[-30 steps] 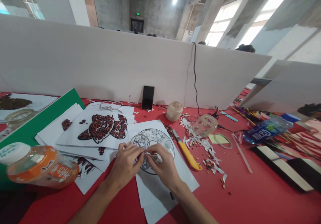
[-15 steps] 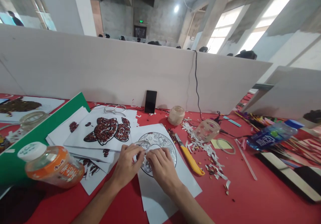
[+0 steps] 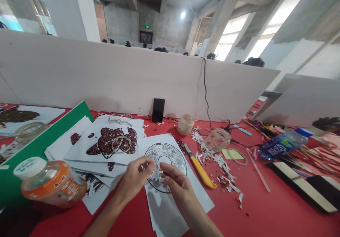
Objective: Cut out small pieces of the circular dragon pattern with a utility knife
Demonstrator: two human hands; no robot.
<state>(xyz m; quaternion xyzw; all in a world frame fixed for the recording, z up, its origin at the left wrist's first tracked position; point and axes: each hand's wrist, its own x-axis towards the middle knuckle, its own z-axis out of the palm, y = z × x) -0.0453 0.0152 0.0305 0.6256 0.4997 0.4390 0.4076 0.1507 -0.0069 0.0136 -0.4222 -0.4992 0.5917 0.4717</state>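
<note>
Over the round line drawing (image 3: 182, 164), my left hand (image 3: 136, 175) and my right hand (image 3: 179, 185) face each other with fingertips almost meeting. Between them a short whitish strip of tape (image 3: 158, 172) hangs, at the fingertips of my right hand. My left thumb and forefinger are pinched together; what they hold, if anything, is too small to make out. A roll of clear tape (image 3: 113, 145) lies on the seed picture (image 3: 106, 141), a fish-like shape filled with dark red beans, left of my hands.
A yellow utility knife (image 3: 200, 169) lies right of the drawing, beside paper scraps (image 3: 225, 166) and loose seeds. Glass jars (image 3: 217, 140) stand behind it. An orange-labelled bottle (image 3: 57, 184) is at left, a blue-capped bottle (image 3: 285, 145) at right. A phone (image 3: 158, 110) leans against the white partition (image 3: 119, 77).
The tape roll, earlier by my left fingers, now lies on the seed picture. My hands have drawn slightly apart, and the whitish strip shows between them. The view has shifted slightly.
</note>
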